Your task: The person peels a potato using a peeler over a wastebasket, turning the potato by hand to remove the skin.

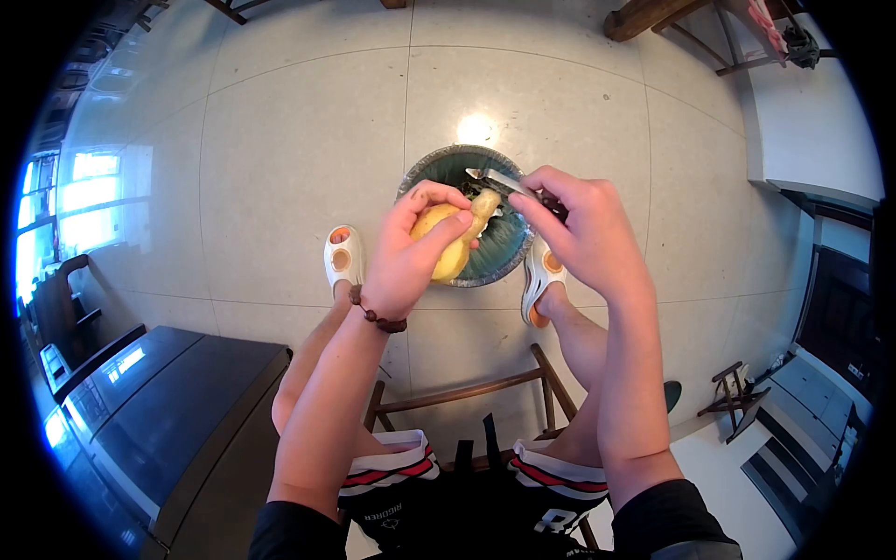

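Observation:
A yellow, partly peeled potato (451, 259) sits in my left hand (411, 238), with the fingers and thumb closed round it. Brownish skin still covers its upper right end. My right hand (581, 217) grips a peeler (504, 181) by its dark handle, most of which the fingers hide. The metal head points left, just above the potato's skin-covered end. Below both hands stands a round bin (504, 264) with a dark green liner, and scraps show inside it.
The bin stands on pale floor tiles (308, 121) between my two white clogs (343, 266). A wooden stool (457, 392) is under me. At lower left is a dark glossy cabinet (177, 401); wooden furniture legs (644, 19) stand at the upper right.

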